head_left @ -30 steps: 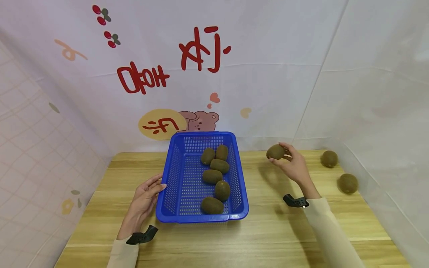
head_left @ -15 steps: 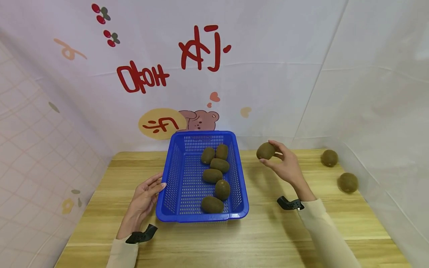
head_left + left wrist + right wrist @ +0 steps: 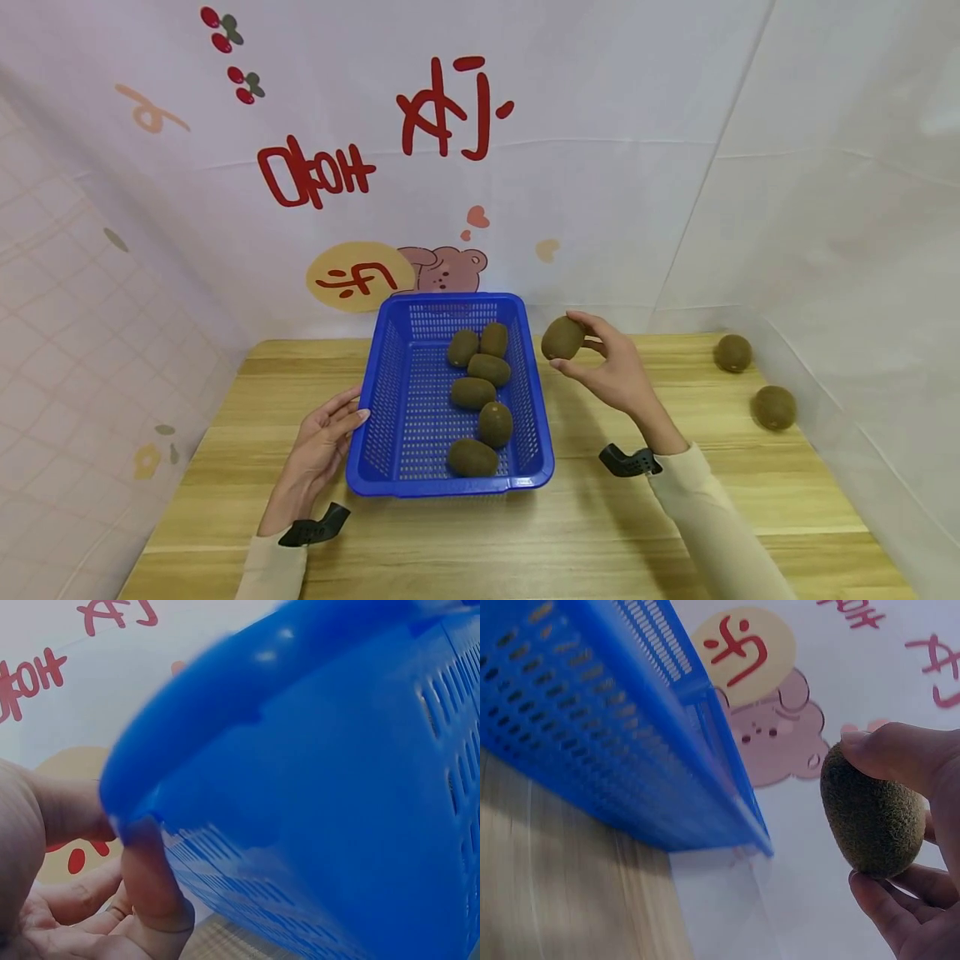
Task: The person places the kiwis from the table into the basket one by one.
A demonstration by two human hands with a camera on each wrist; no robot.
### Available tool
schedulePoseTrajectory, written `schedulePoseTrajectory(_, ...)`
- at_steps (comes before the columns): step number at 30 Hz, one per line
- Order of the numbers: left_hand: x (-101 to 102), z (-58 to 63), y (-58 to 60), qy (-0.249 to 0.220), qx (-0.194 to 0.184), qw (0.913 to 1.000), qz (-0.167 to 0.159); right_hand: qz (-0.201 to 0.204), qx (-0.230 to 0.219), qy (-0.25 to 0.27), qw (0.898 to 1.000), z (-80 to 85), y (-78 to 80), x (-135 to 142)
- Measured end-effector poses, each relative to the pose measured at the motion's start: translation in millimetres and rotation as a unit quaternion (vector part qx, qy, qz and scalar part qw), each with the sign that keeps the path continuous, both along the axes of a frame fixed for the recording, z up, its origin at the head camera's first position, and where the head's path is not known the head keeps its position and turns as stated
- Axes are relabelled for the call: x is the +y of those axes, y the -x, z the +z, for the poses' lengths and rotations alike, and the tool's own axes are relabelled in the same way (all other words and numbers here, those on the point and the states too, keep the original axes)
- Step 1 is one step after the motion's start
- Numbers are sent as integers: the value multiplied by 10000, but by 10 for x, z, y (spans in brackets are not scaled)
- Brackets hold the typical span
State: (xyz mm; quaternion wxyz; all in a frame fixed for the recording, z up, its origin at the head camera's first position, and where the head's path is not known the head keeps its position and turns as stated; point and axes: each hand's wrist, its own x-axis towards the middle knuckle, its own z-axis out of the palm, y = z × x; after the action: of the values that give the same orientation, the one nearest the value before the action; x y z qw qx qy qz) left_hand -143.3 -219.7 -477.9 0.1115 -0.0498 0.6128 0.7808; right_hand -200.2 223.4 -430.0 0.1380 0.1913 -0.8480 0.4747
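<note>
A brown kiwi (image 3: 562,338) is pinched between the thumb and fingers of my right hand (image 3: 611,371), just right of the basket's right rim and above the table. In the right wrist view the fuzzy kiwi (image 3: 871,814) shows beside the blue basket wall. My left hand (image 3: 322,442) grips the left rim of the blue plastic basket (image 3: 360,450), thumb on top. The left wrist view shows fingers under the basket rim (image 3: 202,705). Inside the basket several kiwis (image 3: 472,393) lie along its right half.
Two more kiwis (image 3: 732,353) (image 3: 774,407) rest at the right end of the wooden table (image 3: 450,550). A white printed cloth (image 3: 600,167) hangs behind the table and along both sides.
My right hand has moved left with the kiwi, from over the table to close beside the basket's right rim. The left hand keeps its hold on the basket.
</note>
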Motion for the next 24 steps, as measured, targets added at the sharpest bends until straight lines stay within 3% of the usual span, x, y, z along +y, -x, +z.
schedulePoseTrajectory(9,-5,-27,15,-230,136,9996,-66,394,21,-154,9991,137,-61,-255)
schedulePoseTrajectory(24,-8,-18,24,-143,0,9999,-56,1150,135,-733,9906,269,-134,-655)
